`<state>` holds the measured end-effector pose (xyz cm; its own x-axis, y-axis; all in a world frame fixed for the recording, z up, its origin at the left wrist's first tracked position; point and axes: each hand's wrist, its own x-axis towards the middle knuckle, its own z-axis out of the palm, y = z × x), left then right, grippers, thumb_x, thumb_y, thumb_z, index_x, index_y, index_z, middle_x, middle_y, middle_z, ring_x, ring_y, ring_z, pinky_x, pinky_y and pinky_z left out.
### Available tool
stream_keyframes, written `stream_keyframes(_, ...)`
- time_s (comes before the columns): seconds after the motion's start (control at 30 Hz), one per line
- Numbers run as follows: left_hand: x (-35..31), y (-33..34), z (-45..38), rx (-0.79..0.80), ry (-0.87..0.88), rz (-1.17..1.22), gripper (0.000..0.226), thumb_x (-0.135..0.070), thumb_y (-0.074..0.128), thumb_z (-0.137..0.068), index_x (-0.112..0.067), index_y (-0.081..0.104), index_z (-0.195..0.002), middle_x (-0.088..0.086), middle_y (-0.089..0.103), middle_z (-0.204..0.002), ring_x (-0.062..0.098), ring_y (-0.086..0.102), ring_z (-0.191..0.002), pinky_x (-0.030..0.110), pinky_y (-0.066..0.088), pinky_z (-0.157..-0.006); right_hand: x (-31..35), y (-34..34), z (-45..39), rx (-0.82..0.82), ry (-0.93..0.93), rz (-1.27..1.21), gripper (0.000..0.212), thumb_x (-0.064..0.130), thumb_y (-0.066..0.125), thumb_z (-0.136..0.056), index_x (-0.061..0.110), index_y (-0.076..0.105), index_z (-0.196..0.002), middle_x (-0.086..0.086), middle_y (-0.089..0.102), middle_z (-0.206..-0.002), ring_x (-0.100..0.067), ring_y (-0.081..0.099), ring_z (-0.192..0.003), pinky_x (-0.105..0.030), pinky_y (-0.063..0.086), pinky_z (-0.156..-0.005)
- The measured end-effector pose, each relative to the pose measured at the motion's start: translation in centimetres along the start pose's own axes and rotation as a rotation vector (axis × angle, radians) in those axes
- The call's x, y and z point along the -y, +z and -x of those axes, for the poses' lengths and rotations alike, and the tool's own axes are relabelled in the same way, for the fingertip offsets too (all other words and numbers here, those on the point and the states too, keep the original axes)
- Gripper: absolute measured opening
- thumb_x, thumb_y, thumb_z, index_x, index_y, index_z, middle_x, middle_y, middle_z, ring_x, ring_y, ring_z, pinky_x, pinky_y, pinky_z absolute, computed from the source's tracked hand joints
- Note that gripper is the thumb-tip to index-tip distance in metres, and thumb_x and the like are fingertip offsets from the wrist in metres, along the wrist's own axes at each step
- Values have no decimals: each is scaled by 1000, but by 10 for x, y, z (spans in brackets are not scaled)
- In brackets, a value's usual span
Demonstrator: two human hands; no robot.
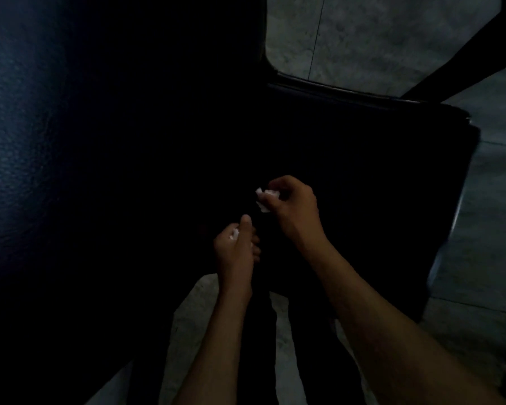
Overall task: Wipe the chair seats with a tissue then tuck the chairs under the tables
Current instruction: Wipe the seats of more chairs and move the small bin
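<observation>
The scene is very dark. At the centre of the frame the right hand [292, 204] pinches a crumpled white tissue [264, 198] in curled fingers, held over the black chair seat [362, 171] that fills the middle and right of the frame. Just below and to the left, the left hand [236, 247] curls around a smaller white scrap of tissue [234, 233]. Whether the tissue touches the seat cannot be told. Judging from this, the wiping is at hand or under way on this chair; the tucking is probably yet to come, since no desk can be made out and grey floor [377, 39] shows past the seat at upper right. No brand, label or writing is legible anywhere.
</observation>
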<state>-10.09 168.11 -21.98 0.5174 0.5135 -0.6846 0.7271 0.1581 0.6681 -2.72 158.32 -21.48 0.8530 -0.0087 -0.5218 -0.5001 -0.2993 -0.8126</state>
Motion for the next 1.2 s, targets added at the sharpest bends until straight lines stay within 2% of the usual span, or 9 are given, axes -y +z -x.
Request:
stream_keyframes(0.1,-18,11,4,91,23,209,25,-32,56,-98,-11,68,-101,8,74,-86,16,73,-71,25,55,-55,4,-16,12,-10,39,-159,23,25,74,-85,18,62,-103,4,67,-95,-1,66,-83,-14,51,-66)
stream_keyframes(0.17,-29,19,7,145,76,289,34,-35,59,-95,-12,64,-119,12,73,-109,23,72,-96,33,59,-72,8,-22,20,-19,47,-238,28,25,76,-84,16,60,-104,3,66,-97,2,66,-84,-12,51,-65)
stream_keyframes(0.33,-54,34,17,238,120,336,51,-48,63,-80,-28,59,-126,2,66,-126,14,66,-112,31,56,-89,19,-25,29,-57,34,-296,22,22,75,-84,5,65,-93,-5,70,-86,-8,69,-77,-17,52,-64)
stream_keyframes(0.47,-62,44,25,275,114,358,46,-43,65,-80,-25,62,-123,1,69,-120,14,68,-108,26,57,-83,24,-29,29,-101,12,-329,13,15,73,-85,3,72,-90,-9,70,-95,-13,69,-87,-23,55,-74)
stream_keyframes(0.63,-66,57,38,180,141,358,21,-30,68,-88,-22,70,-107,5,75,-102,17,72,-95,23,57,-71,31,-39,30,-105,1,-192,15,23,67,-91,10,75,-91,3,46,-131,8,54,-106,-8,48,-80)
stream_keyframes(0.77,-79,60,39,139,188,266,6,-21,67,-92,-20,73,-92,0,76,-84,15,73,-79,25,56,-64,44,-59,36,-6,-43,-156,20,16,60,-95,9,74,-106,3,47,-133,20,48,-108,-4,45,-83)
stream_keyframes(0.93,-113,52,48,88,282,1,26,-26,63,-92,-21,67,-67,-5,61,-54,7,55,-47,26,45,-45,71,-90,45,-145,-7,-10,25,20,58,-94,18,66,-117,2,64,-117,-8,61,-107,-27,50,-93)
stream_keyframes(1.07,-156,40,73,65,406,-250,35,-33,61,-94,-15,63,-63,2,63,-59,15,59,-54,29,46,-53,114,-109,55,-162,-61,212,30,26,61,-91,15,65,-119,-3,64,-118,-12,61,-105,-27,48,-90)
stream_keyframes(1.2,-211,21,110,56,606,-548,37,-34,55,-96,-13,60,-66,7,64,-65,26,62,-64,30,45,-58,168,-127,76,-195,-205,379,32,28,61,-90,12,65,-117,-8,60,-120,-23,60,-107,-42,50,-92)
